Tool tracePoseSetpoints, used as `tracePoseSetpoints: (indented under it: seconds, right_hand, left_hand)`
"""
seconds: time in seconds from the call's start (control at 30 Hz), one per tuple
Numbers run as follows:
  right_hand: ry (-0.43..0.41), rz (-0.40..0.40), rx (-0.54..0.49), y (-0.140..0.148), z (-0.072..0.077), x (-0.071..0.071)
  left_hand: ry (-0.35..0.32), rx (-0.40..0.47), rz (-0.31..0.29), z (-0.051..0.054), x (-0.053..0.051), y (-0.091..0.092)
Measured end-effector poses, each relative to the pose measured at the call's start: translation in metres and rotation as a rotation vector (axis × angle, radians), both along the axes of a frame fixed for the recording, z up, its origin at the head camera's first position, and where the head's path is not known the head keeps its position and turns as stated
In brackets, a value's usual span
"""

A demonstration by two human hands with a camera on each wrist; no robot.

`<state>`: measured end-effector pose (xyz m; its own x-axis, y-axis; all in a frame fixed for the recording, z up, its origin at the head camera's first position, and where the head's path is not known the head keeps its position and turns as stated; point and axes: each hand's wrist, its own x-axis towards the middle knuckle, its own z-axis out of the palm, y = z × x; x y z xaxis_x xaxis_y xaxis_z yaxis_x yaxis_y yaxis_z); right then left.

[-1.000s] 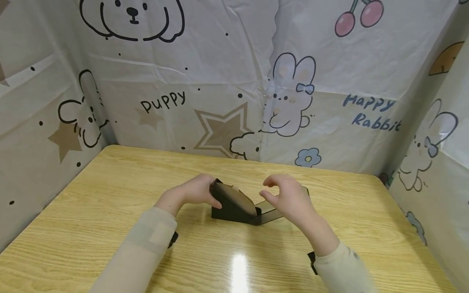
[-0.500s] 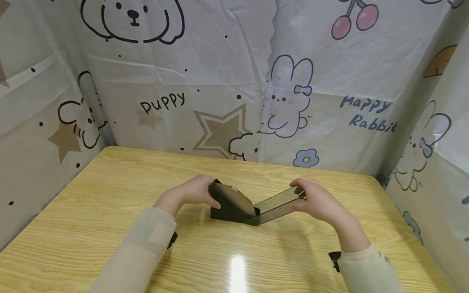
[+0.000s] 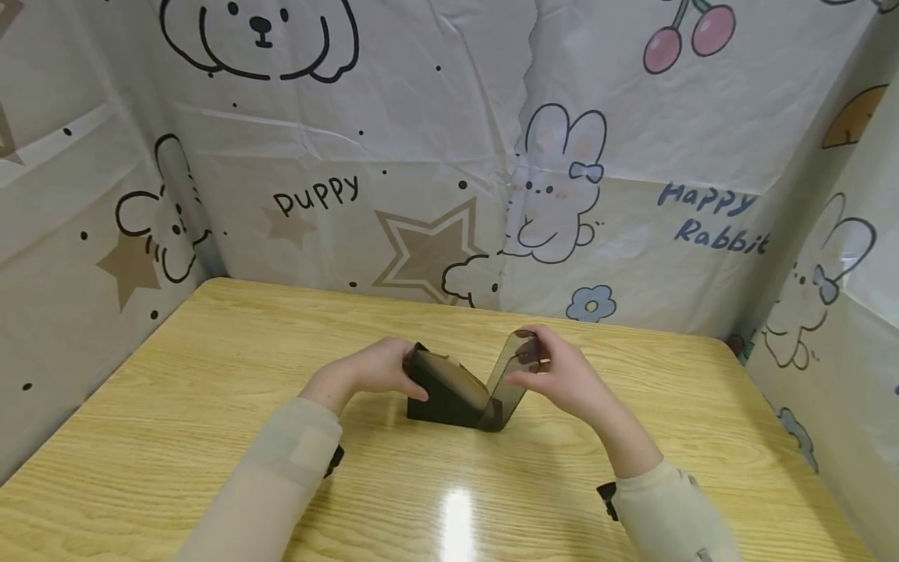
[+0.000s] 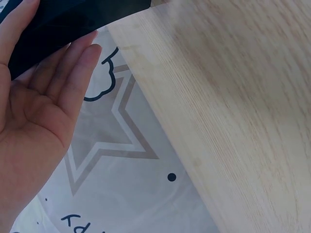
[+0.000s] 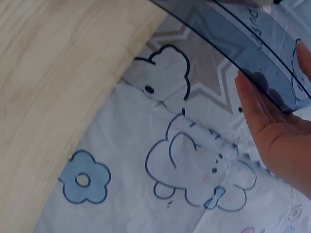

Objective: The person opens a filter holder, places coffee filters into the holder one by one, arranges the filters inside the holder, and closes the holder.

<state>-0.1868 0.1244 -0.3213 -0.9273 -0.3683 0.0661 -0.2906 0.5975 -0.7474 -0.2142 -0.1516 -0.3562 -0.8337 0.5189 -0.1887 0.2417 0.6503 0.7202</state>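
A black wedge-shaped box (image 3: 442, 400) stands on the wooden table with its smoky see-through lid (image 3: 507, 384) swung up at the right. Tan, paper-like contents (image 3: 455, 376) show along its sloping opening. My left hand (image 3: 385, 368) grips the box's tall left end, thumb on the near side. In the left wrist view, that hand's fingers lie along the dark box wall (image 4: 87, 22). My right hand (image 3: 567, 381) holds the lid's free end between thumb and fingers. The right wrist view shows the tinted lid (image 5: 265, 46) in that hand, its fingers partly seen through it.
A pale wood-grain table (image 3: 232, 367) spreads around the box. Behind it hangs a printed cloth (image 3: 407, 109) with rabbits, stars and lettering; more cloth closes off the left and right sides.
My right hand first moved right and took hold of the lowered lid's end. It then swung the lid up and leftward toward the box. My left hand kept its hold.
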Motion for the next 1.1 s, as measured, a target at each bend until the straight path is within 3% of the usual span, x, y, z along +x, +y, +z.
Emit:
tracePoseSetpoints:
  seconds: [0.47, 1.1]
  right_hand:
    - [0.043, 0.031, -0.010, -0.045, -0.022, 0.001]
    - [0.030, 0.034, 0.049, -0.054, -0.038, 0.002]
  left_hand:
    - [0.022, 0.013, -0.014, 0.000, 0.000, 0.000]
    - [0.007, 0.045, -0.018, -0.002, -0.002, 0.000]
